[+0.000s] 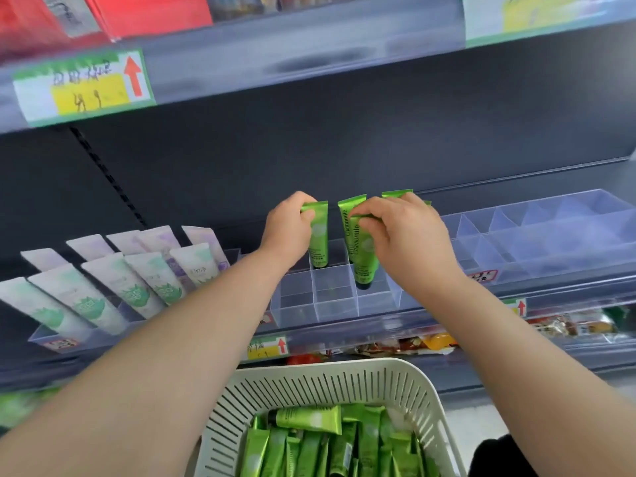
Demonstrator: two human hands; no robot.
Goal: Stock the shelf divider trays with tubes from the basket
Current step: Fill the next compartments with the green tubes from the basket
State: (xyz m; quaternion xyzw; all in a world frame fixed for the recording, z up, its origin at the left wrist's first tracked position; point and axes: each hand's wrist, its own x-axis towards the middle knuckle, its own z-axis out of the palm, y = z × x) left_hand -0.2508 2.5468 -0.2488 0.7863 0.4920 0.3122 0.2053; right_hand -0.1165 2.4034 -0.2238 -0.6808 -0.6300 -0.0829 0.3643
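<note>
My left hand (288, 226) pinches the crimped top of a green tube (318, 239) that stands cap down in a rear cell of the clear divider tray (332, 306). My right hand (401, 232) holds the top of a second green tube (359, 259), upright in the cell to the right. More green tube tops (397, 193) show behind my right hand, partly hidden. Below, the white slotted basket (347, 380) holds several green tubes (306, 420) lying flat.
White tubes with green and purple prints (137, 280) fill the tray at the left. A clear divider tray (550, 235) extends to the right. A shelf with price tags (82, 87) hangs overhead; snack packs (568, 325) lie on the shelf below.
</note>
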